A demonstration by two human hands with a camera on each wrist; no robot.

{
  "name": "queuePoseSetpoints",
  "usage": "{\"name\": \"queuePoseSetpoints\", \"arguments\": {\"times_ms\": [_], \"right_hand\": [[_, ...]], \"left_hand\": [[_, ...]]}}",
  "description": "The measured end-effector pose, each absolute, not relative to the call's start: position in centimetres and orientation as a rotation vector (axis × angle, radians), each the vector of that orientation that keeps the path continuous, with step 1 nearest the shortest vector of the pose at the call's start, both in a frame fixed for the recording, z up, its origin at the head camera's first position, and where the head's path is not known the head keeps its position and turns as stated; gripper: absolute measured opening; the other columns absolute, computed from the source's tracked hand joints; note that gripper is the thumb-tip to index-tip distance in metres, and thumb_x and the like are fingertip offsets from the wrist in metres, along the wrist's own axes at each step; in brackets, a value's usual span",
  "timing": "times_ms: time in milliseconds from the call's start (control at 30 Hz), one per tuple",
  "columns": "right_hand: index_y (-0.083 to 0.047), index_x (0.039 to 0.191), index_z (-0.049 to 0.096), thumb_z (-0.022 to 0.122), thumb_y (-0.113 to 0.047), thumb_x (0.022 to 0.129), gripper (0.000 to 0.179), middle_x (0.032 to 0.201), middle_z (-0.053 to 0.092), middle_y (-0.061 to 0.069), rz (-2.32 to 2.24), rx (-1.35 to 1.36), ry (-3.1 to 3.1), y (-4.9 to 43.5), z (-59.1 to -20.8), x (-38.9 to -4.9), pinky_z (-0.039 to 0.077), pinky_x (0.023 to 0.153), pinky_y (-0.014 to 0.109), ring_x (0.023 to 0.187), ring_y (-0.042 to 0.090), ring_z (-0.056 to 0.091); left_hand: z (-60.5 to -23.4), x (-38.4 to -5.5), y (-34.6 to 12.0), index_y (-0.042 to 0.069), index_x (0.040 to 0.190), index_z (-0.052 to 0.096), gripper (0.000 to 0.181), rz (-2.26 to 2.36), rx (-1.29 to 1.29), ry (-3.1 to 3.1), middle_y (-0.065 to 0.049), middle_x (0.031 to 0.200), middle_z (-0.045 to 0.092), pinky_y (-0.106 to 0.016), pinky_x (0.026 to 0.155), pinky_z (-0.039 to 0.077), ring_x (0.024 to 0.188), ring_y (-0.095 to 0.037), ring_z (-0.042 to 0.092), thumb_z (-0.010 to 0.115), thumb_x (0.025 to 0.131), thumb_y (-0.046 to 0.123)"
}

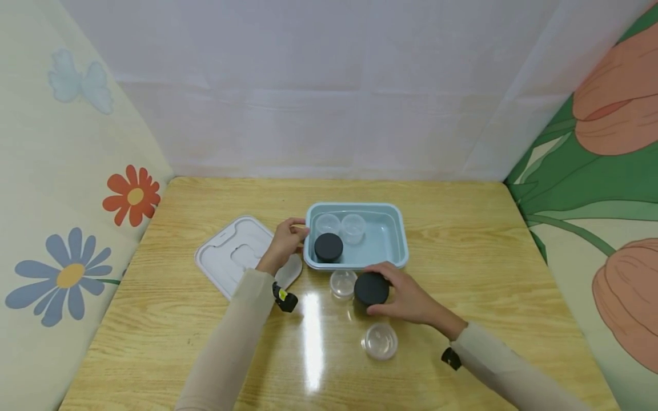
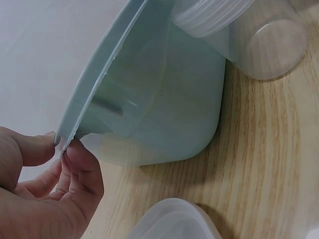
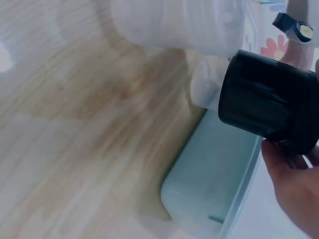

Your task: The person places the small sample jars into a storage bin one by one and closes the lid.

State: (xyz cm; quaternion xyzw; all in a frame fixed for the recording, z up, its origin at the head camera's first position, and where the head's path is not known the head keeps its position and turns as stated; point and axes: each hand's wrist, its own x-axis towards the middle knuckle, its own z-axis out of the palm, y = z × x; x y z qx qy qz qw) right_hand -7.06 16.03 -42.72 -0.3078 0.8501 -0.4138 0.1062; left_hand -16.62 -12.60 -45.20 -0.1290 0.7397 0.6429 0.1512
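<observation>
A light blue plastic bin (image 1: 396,214) stands on the table, its left rim pinched between thumb and fingers of my left hand (image 1: 284,242). The left wrist view shows that hand (image 2: 55,184) at the rim's corner. My right hand (image 1: 408,295) grips a black jar (image 1: 371,288) by its wide cap, just in front of the bin. In the right wrist view the jar (image 3: 264,94) hangs sideways across the picture, close to the bin wall (image 3: 214,164). Inside the bin are two clear cups (image 1: 353,228) and another black jar (image 1: 328,248).
Two clear containers stand in front of the bin, one near its wall (image 1: 343,282) and one closer to me (image 1: 380,341). A white lid (image 1: 231,251) lies at the left, partly under my left forearm. Beside it is a whitish rounded piece (image 1: 290,270).
</observation>
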Motion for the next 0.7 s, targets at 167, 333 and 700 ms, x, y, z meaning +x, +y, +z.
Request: {"name": "queuePoseSetpoints", "arguments": {"times_ms": [167,333,700], "right_hand": [[-0.006,0.131,0.052,0.084,-0.023,0.072,0.069,0.125,0.056,0.007,-1.226,-0.92,2.512,16.2,-42.0,-7.4,0.051,0.092,0.036,0.11,0.019,0.056],[-0.008,0.132,0.051,0.084,-0.024,0.072,0.07,0.125,0.055,0.007,-1.225,-0.939,2.528,16.4,-41.2,-7.9,0.051,0.092,0.037,0.109,0.019,0.057],[-0.01,0.132,0.051,0.084,-0.023,0.073,0.069,0.125,0.055,0.009,-1.265,-0.932,2.548,16.5,-39.0,-9.6,0.053,0.088,0.036,0.106,0.02,0.058]], "left_hand": [[-45.3,-16.7,-12.6,-0.001,0.13,0.046,0.034,1.851,-0.368,2.12,-0.001,0.086,0.057,-0.021,0.055,0.049,0.063,-0.006,0.056,0.051,0.097,0.007],[-45.3,-16.6,-12.6,-0.001,0.13,0.047,0.034,1.85,-0.378,2.122,0.0,0.084,0.056,-0.021,0.055,0.049,0.063,-0.006,0.056,0.051,0.097,0.006],[-45.4,-16.8,-12.7,0.001,0.13,0.048,0.034,1.832,-0.397,2.124,-0.001,0.087,0.057,-0.022,0.057,0.048,0.066,-0.007,0.056,0.052,0.098,0.008]]}}
